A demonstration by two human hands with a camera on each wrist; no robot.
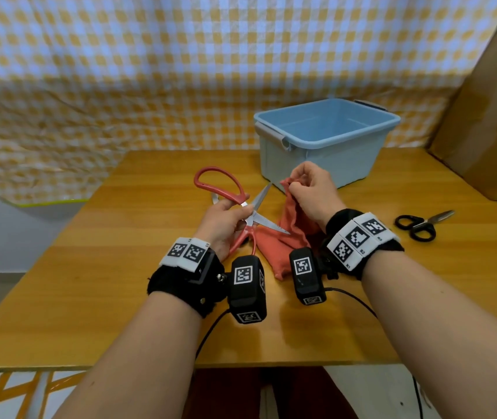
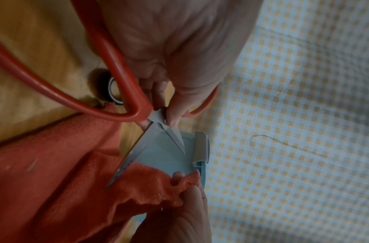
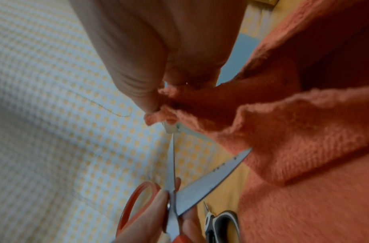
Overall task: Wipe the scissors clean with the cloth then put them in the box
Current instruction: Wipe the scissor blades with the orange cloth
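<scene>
Red-handled scissors (image 1: 261, 197) are held above the wooden table (image 1: 120, 267) with their blades spread apart. My left hand (image 1: 239, 208) grips them at the pivot, thumb and fingers pinching the metal (image 2: 156, 118). One blade tip points at the box, the other (image 3: 210, 182) lies over the cloth. My right hand (image 1: 293, 185) pinches the top edge of the orange-red cloth (image 1: 274, 246) and lifts it; the rest drapes to the table. The pinched edge (image 3: 166, 113) hangs just beyond the upper blade tip. The light blue box (image 1: 331, 161) stands open and empty right behind both hands.
Black-handled scissors (image 1: 419, 226) lie closed on the table at the right, also seen in the right wrist view (image 3: 221, 222). A large cardboard box (image 1: 489, 116) leans at the far right. A yellow checked sheet (image 1: 150, 71) covers the background.
</scene>
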